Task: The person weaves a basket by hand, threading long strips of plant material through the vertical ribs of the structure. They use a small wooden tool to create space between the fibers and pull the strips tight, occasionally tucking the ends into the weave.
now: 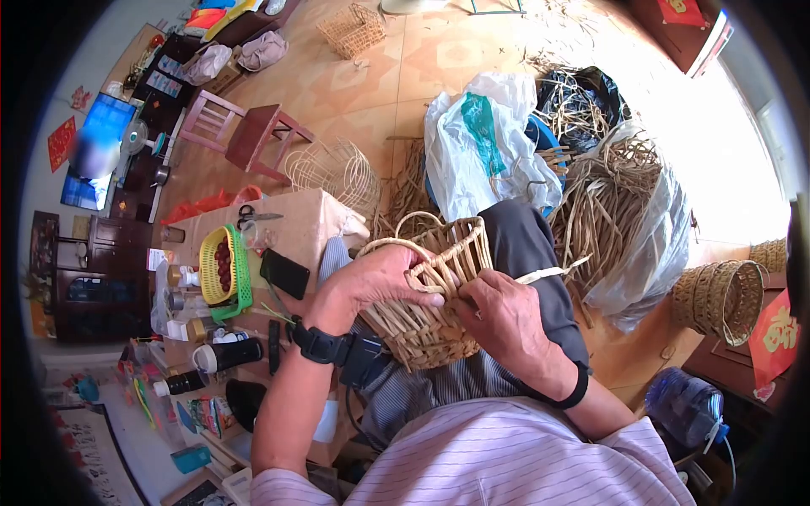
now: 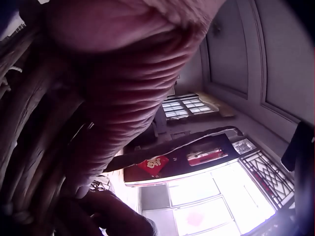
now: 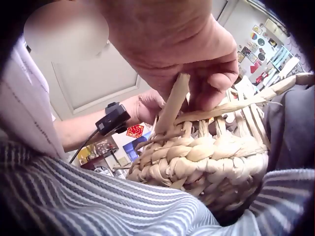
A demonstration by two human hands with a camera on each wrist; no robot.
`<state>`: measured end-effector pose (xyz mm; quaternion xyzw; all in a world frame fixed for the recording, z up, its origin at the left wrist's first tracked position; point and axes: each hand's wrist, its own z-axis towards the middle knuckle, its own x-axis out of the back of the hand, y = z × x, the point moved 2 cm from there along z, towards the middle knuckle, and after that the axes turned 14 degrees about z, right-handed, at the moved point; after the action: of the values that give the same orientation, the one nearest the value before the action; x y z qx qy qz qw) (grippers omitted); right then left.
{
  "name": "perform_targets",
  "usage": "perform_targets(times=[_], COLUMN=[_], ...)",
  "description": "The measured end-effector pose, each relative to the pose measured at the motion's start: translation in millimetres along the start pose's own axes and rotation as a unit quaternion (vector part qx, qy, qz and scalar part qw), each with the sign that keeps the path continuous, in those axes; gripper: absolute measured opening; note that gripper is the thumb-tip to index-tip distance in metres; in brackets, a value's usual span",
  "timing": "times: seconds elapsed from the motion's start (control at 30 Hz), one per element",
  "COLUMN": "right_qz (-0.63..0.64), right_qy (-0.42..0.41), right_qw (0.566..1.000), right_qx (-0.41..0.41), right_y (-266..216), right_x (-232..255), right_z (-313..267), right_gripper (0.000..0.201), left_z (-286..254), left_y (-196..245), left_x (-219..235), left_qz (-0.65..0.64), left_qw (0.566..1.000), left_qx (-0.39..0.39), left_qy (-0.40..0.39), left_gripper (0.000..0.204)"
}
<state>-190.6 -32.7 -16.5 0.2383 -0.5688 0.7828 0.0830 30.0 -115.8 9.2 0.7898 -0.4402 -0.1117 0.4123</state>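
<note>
A partly woven straw basket [image 1: 422, 337] with an arched handle rests on the person's lap. The left hand [image 1: 388, 274] grips its rim, thumb lying along the near side. At the basket's right side, the right hand [image 1: 510, 325] pinches a pale flat straw strand [image 3: 231, 107], whose tail points right. In the right wrist view, thick twisted rows cross the basket [image 3: 197, 157] below the curled fingers, and a cut strand end [image 3: 174, 101] stands up beside them. The left wrist view is mostly filled by the left palm [image 2: 133, 93], with dark basket stakes [image 2: 24, 118] beside it.
Bundles of dried straw [image 1: 612, 194] and a white plastic bag [image 1: 468, 143] lie ahead. To the left, a table [image 1: 295, 219] bears scissors [image 1: 247, 218], a phone [image 1: 285, 273] and a yellow basket [image 1: 211, 266]. Finished baskets [image 1: 717, 299] stand right, near a water jug [image 1: 683, 405].
</note>
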Motion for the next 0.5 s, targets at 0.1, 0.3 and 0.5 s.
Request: perform_targets(times=[0.1, 0.3, 0.5], right_qz=[0.008, 0.049, 0.062], right_qy=[-0.014, -0.018, 0.006], right_qw=[1.0, 0.999, 0.997], right_qx=[-0.008, -0.003, -0.034], right_y=[-2, 1, 6], right_x=[2, 5, 1], right_z=[2, -1, -2], right_gripper=[0.015, 0.017, 0.016], left_z=[1, 1, -5], left_y=[0, -4, 13], left_x=[0, -5, -2], left_qz=[0.004, 0.027, 0.079], left_qw=[1.0, 0.998, 0.997], left_qx=[0.0, 0.012, 0.021], left_qy=[0.003, 0.047, 0.016], left_gripper=[0.052, 0.046, 0.063])
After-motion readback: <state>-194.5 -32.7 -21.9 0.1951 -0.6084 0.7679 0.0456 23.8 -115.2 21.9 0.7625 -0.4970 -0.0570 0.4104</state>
